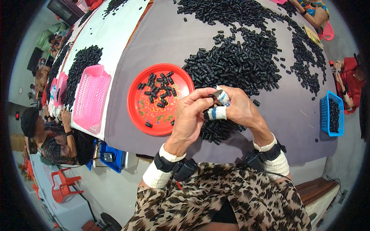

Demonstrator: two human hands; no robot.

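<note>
My left hand [189,115] and my right hand [244,107] meet over the near edge of a heap of small black cylindrical pieces [235,61]. The fingers of my left hand are closed in a pinch on a small black piece [206,114], mostly hidden between the hands. In my right hand, thumb and fingers close on a small grey blade [219,93]. White wraps with blue marks [217,112] cover some right fingers. Left of my hands, a round red plastic tray [133,104] holds several scattered black pieces [163,86].
A grey cloth [162,32] covers the table. Pink baskets [92,98] stand along a white-covered table at left. A blue basket [323,115] of black pieces sits at the right edge. Other people work at left [58,138] and right [348,82]. Red stools [63,186] stand lower left.
</note>
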